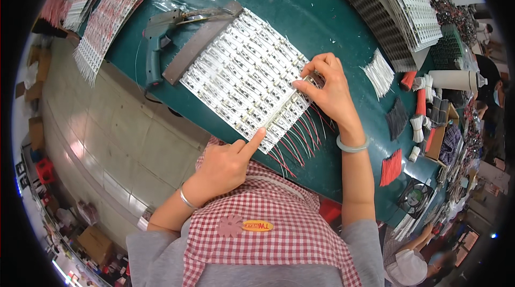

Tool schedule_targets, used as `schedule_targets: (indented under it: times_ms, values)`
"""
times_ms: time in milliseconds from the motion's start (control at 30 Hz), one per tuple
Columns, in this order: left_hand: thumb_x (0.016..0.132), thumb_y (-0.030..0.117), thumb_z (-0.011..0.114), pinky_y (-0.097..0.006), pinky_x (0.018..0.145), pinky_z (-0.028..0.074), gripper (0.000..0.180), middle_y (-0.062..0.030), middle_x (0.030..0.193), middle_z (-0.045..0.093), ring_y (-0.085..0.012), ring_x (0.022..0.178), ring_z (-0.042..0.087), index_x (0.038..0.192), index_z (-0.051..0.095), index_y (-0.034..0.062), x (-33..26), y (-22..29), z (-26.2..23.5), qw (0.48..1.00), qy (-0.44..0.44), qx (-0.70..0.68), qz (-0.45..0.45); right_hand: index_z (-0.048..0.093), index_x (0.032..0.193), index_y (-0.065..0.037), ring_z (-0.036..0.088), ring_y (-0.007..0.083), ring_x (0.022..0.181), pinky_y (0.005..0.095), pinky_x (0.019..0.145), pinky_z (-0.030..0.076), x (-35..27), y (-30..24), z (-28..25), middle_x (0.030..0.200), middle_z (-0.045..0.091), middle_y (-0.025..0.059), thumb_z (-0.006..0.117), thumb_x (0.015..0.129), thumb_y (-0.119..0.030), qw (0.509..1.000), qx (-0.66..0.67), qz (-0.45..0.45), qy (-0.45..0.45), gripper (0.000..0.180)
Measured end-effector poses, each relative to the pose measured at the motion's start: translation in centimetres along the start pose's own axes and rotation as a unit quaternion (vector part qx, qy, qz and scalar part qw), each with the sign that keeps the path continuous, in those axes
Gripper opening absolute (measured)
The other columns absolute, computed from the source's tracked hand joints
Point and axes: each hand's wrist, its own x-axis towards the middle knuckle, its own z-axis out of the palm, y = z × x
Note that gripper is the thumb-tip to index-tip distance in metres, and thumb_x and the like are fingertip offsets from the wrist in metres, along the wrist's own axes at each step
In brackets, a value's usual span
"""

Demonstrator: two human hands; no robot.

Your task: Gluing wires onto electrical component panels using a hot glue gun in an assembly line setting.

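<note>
A white circuit board panel (pixel 244 75) with rows of small dark parts lies tilted on the green table in front of me. Red, white and dark wires (pixel 304 136) fan out from its near right edge. My left hand (pixel 228 161) presses its stretched index finger on the panel's near part, the other fingers curled. At the right corner, my right hand (pixel 328 84) has thumb and bent fingers closed together over the panel; what sits between them is hidden. A thin pale line runs across the panel between both hands. Along the far left edge rests a brown bar (pixel 201 45).
A green soldering gun (pixel 155 46) lies left of the brown bar. Stacked wired panels (pixel 115 13) stand at far left, more panels (pixel 399 8) at far right. Bundles of white wires (pixel 379 74), dark wires (pixel 397 119) and red wires (pixel 391 168) lie right, near a small fan (pixel 414 197).
</note>
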Motion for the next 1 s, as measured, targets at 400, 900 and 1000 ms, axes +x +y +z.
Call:
schedule_targets:
  times_ms: [400, 900, 1000]
  values:
    - [0.072, 0.003, 0.064, -0.038, 0.047, 0.044, 0.093, -0.0115, 0.067, 0.066, -0.0272, 0.05, 0.061, 0.157, 0.028, -0.0098, 3.5, -0.2, -2.7, 0.968, -0.249, 0.001, 0.033, 0.064, 0.086, -0.006, 0.047, 0.0274, 0.102, 0.0364, 0.088, 0.046, -0.5, -0.9, 0.3, 0.105, 0.054, 0.0093, 0.091, 0.069, -0.024, 0.998, -0.037, 0.015, -0.039, 0.036]
    - [0.087, 0.012, 0.058, -0.03, 0.041, 0.045, 0.063, -0.0053, 0.067, 0.056, -0.0147, 0.049, 0.055, 0.149, 0.052, 0.0001, -2.3, 1.5, 1.5, 0.983, -0.081, 0.06, 0.152, 0.07, 0.12, -0.009, 0.051, 0.036, 0.129, 0.0472, 0.107, 0.042, -5.3, -6.2, 1.2, 0.137, 0.059, 0.0133, 0.076, 0.083, -0.008, 0.969, -0.101, -0.172, 0.142, 0.037]
    - [0.092, 0.012, 0.056, -0.032, 0.043, 0.047, 0.054, -0.0061, 0.068, 0.058, -0.0167, 0.051, 0.059, 0.146, 0.057, 0.0112, -2.5, 2.0, 1.0, 0.975, -0.087, 0.042, 0.199, 0.061, 0.139, -0.013, 0.041, 0.0358, 0.146, 0.0519, 0.118, 0.035, -7.7, -7.3, 3.3, 0.155, 0.048, 0.0107, 0.075, 0.087, -0.018, 0.966, -0.115, -0.22, -0.068, 0.054]
